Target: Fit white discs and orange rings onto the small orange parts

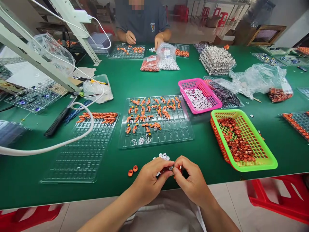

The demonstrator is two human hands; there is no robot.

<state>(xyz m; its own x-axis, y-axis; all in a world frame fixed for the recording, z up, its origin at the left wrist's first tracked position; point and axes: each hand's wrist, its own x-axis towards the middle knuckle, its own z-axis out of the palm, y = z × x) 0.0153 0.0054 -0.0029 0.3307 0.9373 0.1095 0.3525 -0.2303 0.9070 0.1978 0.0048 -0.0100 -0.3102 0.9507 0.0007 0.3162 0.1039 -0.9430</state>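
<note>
My left hand [149,180] and my right hand [190,180] meet at the near edge of the green table [207,151], fingertips pinched together on a small ring-shaped part [171,168]. Just beyond my fingers lie a few white rings [163,157]. Two orange coils [132,170] rest on the table left of my left hand. A clear plastic tray [156,120] ahead holds several orange parts in its cells and some white rings at its front.
A green basket [260,154] of copper coils sits to the right, a pink basket [200,95] of white rings behind it. Another clear tray [82,151] lies at left under a white hose [48,146]. A person in a grey shirt [142,19] works across the table.
</note>
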